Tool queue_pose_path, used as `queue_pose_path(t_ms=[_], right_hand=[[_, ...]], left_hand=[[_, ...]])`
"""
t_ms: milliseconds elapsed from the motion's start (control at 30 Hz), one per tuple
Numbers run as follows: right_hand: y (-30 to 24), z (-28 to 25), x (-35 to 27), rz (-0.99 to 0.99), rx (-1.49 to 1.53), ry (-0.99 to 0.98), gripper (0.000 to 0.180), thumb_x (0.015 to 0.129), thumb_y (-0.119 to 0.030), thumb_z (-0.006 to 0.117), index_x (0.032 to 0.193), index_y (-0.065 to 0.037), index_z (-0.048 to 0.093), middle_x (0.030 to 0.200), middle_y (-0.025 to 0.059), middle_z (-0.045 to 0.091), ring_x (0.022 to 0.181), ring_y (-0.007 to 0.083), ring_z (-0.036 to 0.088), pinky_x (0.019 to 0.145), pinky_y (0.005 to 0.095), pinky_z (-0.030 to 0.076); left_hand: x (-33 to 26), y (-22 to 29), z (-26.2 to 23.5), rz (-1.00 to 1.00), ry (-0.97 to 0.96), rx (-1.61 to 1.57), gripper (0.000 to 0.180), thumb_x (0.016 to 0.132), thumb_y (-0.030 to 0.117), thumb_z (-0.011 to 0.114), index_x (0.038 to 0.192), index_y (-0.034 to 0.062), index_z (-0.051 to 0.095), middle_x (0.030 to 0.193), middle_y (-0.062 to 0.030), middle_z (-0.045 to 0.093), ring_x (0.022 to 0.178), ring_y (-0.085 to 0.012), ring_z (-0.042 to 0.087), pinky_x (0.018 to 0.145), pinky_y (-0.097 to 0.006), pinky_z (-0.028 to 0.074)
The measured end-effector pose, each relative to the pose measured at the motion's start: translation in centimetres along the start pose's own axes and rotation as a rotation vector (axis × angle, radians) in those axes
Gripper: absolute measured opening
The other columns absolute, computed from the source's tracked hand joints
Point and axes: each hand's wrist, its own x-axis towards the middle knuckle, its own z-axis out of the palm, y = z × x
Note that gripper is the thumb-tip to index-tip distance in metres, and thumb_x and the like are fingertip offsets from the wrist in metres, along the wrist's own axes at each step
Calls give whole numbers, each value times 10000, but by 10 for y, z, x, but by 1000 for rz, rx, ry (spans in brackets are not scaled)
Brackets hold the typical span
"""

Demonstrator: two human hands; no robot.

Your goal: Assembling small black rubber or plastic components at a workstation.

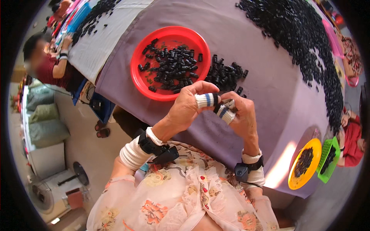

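My left hand (184, 108) and my right hand (244, 114) meet above the near edge of the purple cloth, fingertips pinched close together. White finger sleeves with blue and dark stripes cover some fingers: one on the left (206, 100), another on the right (226, 114). Something dark and tiny shows where the fingertips meet, too small to make out. Just beyond my hands is a red round tray (142, 85) with a heap of small black cylindrical parts (175, 61). More black parts (225, 75) lie in a loose pile on the cloth right of the tray.
A large spread of black parts (289, 30) covers the table's far right. A yellow tray (293, 181) and a green basket (334, 144), both with black parts, stand at the right edge. A co-worker (50, 65) sits at the left table; another person's red sleeve (351, 142) shows at right.
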Motion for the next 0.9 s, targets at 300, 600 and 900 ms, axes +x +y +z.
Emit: queue_pose_path(t_ms=[300, 600, 900], right_hand=[[-12, 11, -4, 17, -154, 20, 204, 652, -50, 676, 824, -63, 567, 660, 86, 601, 558, 229, 592, 515, 287, 449], [-21, 15, -8, 5, -172, -6, 218, 646, -35, 674, 830, -66, 562, 678, 89, 601, 563, 237, 581, 519, 293, 444], [-25, 14, -9, 2, -139, 34, 206, 671, -44, 681, 841, -62, 567, 686, 89, 606, 575, 233, 588, 529, 285, 453]], left_hand=[[-3, -8, -5, 48, 78, 205, 135, 803, 76, 577, 925, 26, 607, 826, -13, 595, 754, -73, 563, 664, -227, 474], [-15, 2, -12, 72, -14, 251, 179, 789, 93, 615, 944, 5, 600, 848, -24, 598, 747, -75, 558, 669, -221, 476], [-17, 4, -13, 65, 8, 149, 139, 818, 80, 593, 946, 24, 595, 849, -57, 625, 790, -109, 598, 686, -242, 501]])
